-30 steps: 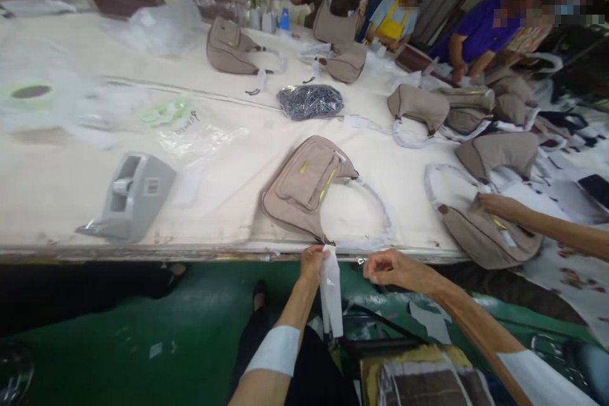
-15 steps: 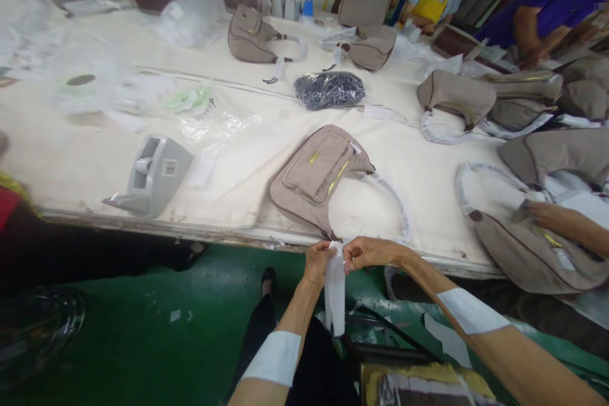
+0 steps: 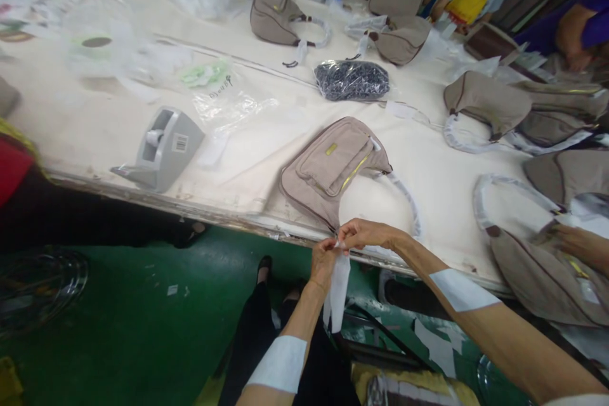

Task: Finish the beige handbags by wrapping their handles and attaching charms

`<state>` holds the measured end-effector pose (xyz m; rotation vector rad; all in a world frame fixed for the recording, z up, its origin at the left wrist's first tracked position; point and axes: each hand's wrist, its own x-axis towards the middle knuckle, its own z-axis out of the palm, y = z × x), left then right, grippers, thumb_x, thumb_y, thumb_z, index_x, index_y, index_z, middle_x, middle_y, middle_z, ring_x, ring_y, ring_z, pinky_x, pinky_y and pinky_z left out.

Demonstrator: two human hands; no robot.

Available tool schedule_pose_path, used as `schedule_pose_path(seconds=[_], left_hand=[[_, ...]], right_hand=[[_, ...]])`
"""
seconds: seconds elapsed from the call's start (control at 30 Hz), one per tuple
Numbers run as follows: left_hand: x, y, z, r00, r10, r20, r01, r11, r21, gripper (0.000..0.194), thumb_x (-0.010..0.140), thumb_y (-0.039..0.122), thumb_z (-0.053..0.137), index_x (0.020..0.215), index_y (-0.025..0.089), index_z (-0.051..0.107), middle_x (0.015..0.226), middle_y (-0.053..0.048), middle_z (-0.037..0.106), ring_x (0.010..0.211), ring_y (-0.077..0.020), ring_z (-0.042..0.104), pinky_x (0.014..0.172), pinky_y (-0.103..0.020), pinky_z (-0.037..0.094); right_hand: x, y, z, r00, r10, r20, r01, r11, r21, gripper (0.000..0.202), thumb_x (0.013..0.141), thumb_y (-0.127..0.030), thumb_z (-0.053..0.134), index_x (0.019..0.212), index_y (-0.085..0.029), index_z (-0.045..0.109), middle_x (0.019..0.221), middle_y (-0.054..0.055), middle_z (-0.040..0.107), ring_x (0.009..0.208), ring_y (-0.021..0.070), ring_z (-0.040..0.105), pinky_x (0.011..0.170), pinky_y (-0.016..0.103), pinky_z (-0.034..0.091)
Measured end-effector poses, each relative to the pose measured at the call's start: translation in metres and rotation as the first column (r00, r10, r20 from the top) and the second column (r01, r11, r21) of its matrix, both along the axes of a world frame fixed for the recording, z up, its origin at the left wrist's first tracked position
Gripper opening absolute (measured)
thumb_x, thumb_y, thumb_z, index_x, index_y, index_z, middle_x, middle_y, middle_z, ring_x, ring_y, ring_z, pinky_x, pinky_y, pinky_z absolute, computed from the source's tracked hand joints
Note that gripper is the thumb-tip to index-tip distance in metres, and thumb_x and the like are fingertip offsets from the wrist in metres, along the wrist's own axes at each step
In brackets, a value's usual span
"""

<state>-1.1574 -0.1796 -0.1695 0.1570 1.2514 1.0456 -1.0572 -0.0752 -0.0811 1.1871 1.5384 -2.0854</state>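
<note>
We have our left hand (image 3: 323,264) clamped on the top of a white strip (image 3: 339,295) hanging below the table edge, and our right hand (image 3: 358,236) pinches there too. Just beyond, the taupe bag (image 3: 321,168) lies on the table (image 3: 240,187), its wrapped strap (image 3: 408,196) curving right, a grey tape dispenser (image 3: 166,151) leftward.

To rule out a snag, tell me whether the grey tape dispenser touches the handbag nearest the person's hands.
Apart: the head view shows a stretch of pale tabletop between the grey tape dispenser and the handbag.
</note>
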Motion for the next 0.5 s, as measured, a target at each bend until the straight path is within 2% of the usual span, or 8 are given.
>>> schedule_pose_path(seconds=[0.2, 0.3, 0.4, 0.5], left_hand=[[0.008, -0.005, 0.003, 0.997, 0.069, -0.034, -0.065, 0.992, 0.109, 0.013, 0.059, 0.022, 0.06, 0.067, 0.014, 0.066, 0.057, 0.002, 0.058, 0.055, -0.0093, 0.046, 0.055, -0.022, 0.036], [0.013, -0.008, 0.007, 0.978, 0.08, -0.195, -0.054, 0.989, 0.137, 0.013, 0.064, 0.024, 0.058, 0.068, 0.014, 0.066, 0.06, 0.001, 0.06, 0.059, -0.0118, 0.049, 0.058, -0.023, 0.037], [0.016, -0.009, 0.014, 0.933, 0.059, -0.354, -0.024, 0.995, 0.101, 0.014, 0.066, 0.027, 0.06, 0.069, 0.015, 0.066, 0.062, 0.0, 0.061, 0.062, -0.0132, 0.05, 0.06, -0.024, 0.038], [0.02, -0.009, 0.022, 0.908, 0.081, -0.411, -0.043, 0.994, 0.099, 0.011, 0.067, 0.024, 0.061, 0.075, 0.016, 0.063, 0.066, 0.0, 0.062, 0.064, -0.0137, 0.054, 0.063, -0.024, 0.04]], right_hand=[[-0.014, 0.003, 0.013, 1.0, 0.013, 0.004, -0.013, 0.999, 0.032, 0.019, 0.066, -0.032, 0.059, 0.075, -0.016, 0.056, 0.064, -0.004, 0.061, 0.055, 0.0053, 0.039, 0.049, 0.02, 0.025], [-0.013, 0.003, 0.015, 0.996, 0.046, 0.073, -0.049, 0.998, 0.038, 0.024, 0.065, -0.037, 0.062, 0.076, -0.016, 0.056, 0.063, -0.004, 0.061, 0.049, 0.0044, 0.035, 0.045, 0.02, 0.022], [-0.011, 0.004, 0.013, 0.985, 0.079, 0.156, -0.09, 0.994, 0.065, 0.025, 0.065, -0.038, 0.061, 0.077, -0.017, 0.057, 0.063, -0.004, 0.061, 0.044, 0.0032, 0.031, 0.043, 0.02, 0.021], [-0.011, 0.007, 0.009, 0.962, 0.106, 0.251, -0.131, 0.988, 0.086, 0.023, 0.066, -0.037, 0.059, 0.079, -0.018, 0.058, 0.061, -0.004, 0.061, 0.044, 0.0038, 0.031, 0.043, 0.021, 0.022]])
